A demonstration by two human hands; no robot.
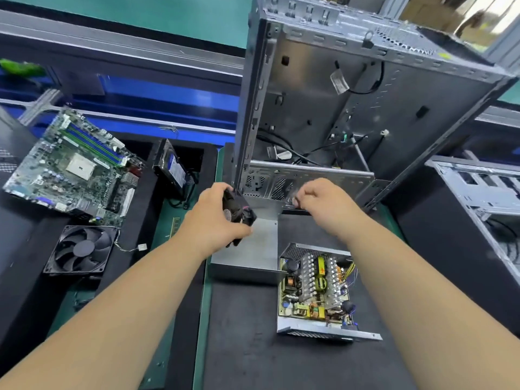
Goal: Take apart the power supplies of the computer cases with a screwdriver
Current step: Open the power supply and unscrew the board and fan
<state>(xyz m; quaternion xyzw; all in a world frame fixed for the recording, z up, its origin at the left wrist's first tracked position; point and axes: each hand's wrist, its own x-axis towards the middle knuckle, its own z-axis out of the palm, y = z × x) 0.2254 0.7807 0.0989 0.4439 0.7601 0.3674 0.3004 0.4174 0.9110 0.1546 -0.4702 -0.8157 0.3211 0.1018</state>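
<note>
An opened power supply [318, 288] lies on the black mat at centre right, its circuit board and heat sinks exposed. Its grey metal cover [253, 249] lies just to the left, touching it. My left hand [216, 218] grips a small black fan [239, 212] above the cover's far end. To the right, my right hand [323, 204] is closed with its fingertips pinched on something small that I cannot make out. No screwdriver is in view. An empty grey computer case [351, 108] stands upright behind both hands.
A motherboard [76, 164] lies tilted at the left, with a larger black fan [81, 249] in front of it and a hard drive [174, 167] beside it. Another case [484, 198] lies at the right edge. A blue conveyor rail [140, 102] runs behind.
</note>
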